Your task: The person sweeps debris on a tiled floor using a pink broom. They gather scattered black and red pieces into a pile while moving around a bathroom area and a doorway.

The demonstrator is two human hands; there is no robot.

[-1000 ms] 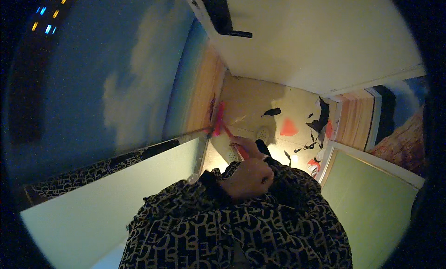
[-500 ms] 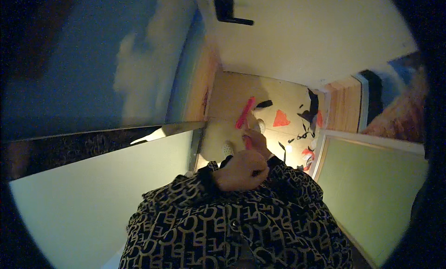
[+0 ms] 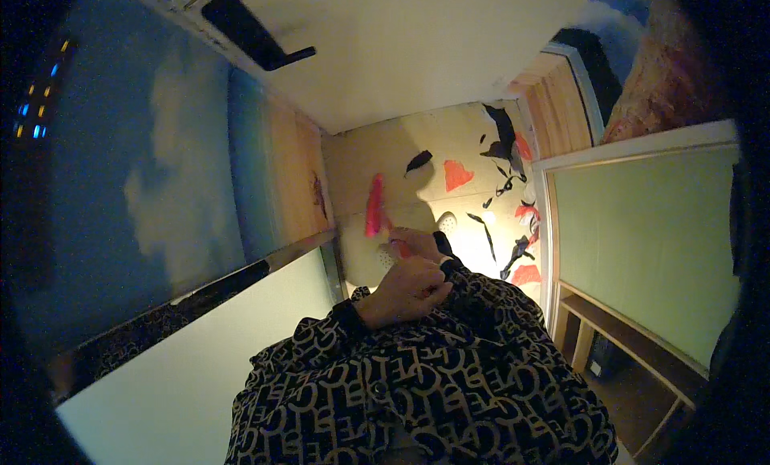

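A pinkish-red broom [image 3: 374, 207] with a narrow, bar-shaped head is at floor level ahead of me; whether its bristles touch the floor I cannot tell. Its shaft rises toward my body, mostly hidden by my hands. My left hand [image 3: 405, 292] is closed in a fist close to my front, round the upper end of the shaft. Lower and farther out, my right hand [image 3: 411, 242] grips the shaft, its fingers partly hidden. Right of the broom lie a black scrap [image 3: 419, 161] and a red-orange scrap [image 3: 458, 175].
Several black and red scraps [image 3: 523, 216] litter the floor along the right wall. A pale door [image 3: 401, 56] with a dark handle [image 3: 257, 36] stands ahead. A painted wall [image 3: 192, 152] is on the left, a green panel [image 3: 642, 232] above open shelving [image 3: 618, 353] on the right.
My view has turned, so the door handle now sits farther left and the shelving shows at right. The broom head appears farther left and stands steeper; both hands remain on the shaft.
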